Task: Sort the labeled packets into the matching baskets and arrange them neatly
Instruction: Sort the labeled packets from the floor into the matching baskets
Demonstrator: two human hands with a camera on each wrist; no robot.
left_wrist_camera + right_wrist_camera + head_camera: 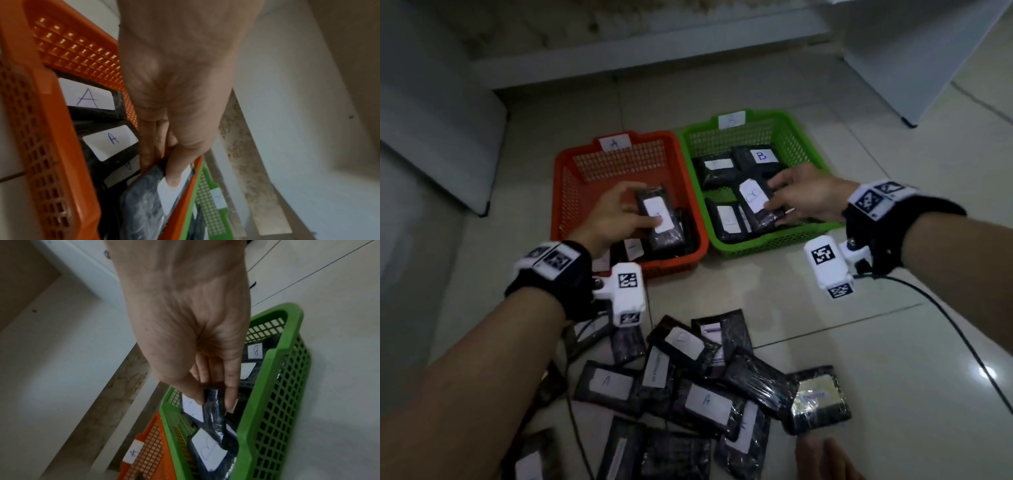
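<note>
Tiled floor (825,301), dim light, white cabinet bases behind. Orange basket (571,192) tagged A and green basket (808,150) tagged B sit side by side, rims touching or nearly so.

Left hand (613,216) holds a black packet (659,219) over the orange basket, thumb on its white label, fingers under; left wrist view shows other A-labelled packets (96,97) below it. Right hand (804,195) pinches a B packet (755,202) by one edge, thumb on top and fingers beneath, low over the B packets (760,157) in the green basket. Neither packet is released yet.

Unsorted pile (688,383) lies on the floor near the person, some labels A, some unreadable or face down. One packet (818,401) shows a yellowish face.

Handling, as a judgement: flat, film-wrapped, probably light and fairly stiff. Wrap looks glossy, so likely slippery; an edge pinch may let it swing. Better to grip across the short width, thumb on the paper label for friction, then lay it flat and square to its neighbours.
</note>
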